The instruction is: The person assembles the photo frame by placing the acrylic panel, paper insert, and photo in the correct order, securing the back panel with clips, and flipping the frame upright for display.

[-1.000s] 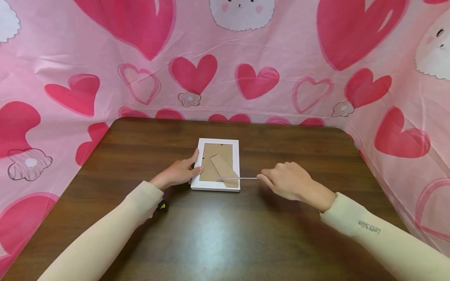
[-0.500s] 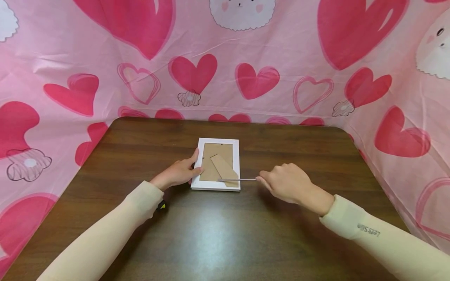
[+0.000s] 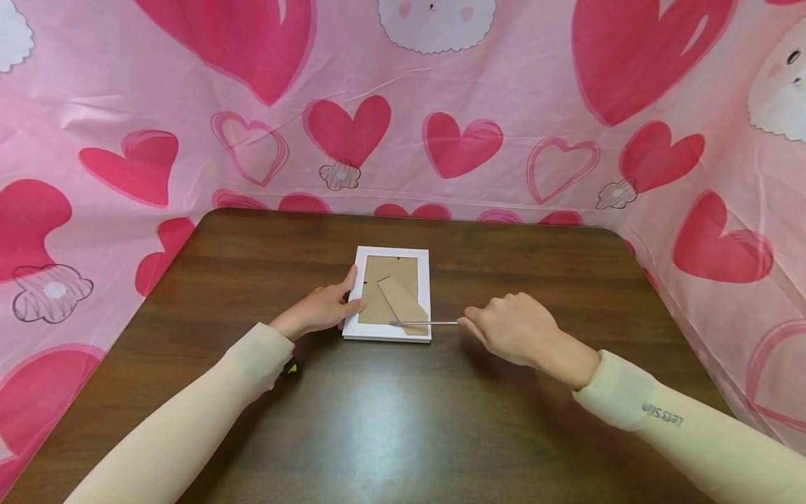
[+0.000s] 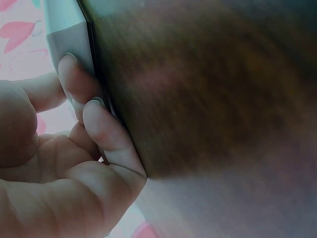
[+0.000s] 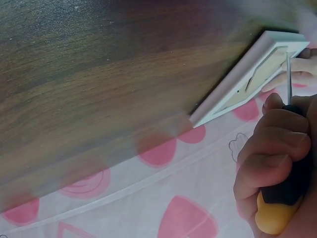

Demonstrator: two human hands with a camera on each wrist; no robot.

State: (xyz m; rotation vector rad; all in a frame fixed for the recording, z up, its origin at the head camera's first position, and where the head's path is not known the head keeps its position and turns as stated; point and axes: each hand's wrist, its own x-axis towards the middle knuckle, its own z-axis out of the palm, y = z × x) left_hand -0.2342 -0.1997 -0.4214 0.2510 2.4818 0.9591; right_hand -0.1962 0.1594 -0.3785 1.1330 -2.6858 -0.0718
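A white picture frame [image 3: 424, 280] lies back side up on the table, showing its brown backing board [image 3: 380, 269] and a slanted easel leg [image 3: 401, 302]. My left hand [image 3: 321, 308] holds the frame's left side, thumb on top; in the left wrist view, fingertips [image 4: 74, 74] press against its edge. My right hand [image 3: 513, 327] grips a screwdriver, whose black and yellow handle [image 5: 275, 213] shows in the right wrist view. Its thin metal shaft [image 3: 443, 323] passes over the leg's lower part, with the tip at the board's lower edge.
Near my left sleeve a small black and yellow object [image 3: 291, 367] sits on the dark wooden table [image 3: 371, 434], mostly hidden by the sleeve. Pink cloth [image 3: 403, 91] printed with hearts surrounds the table at the back and sides.
Over the first half second the screwdriver and right hand shift slightly, the tip sliding a little left and toward the frame's lower edge. The left hand and frame keep their place.
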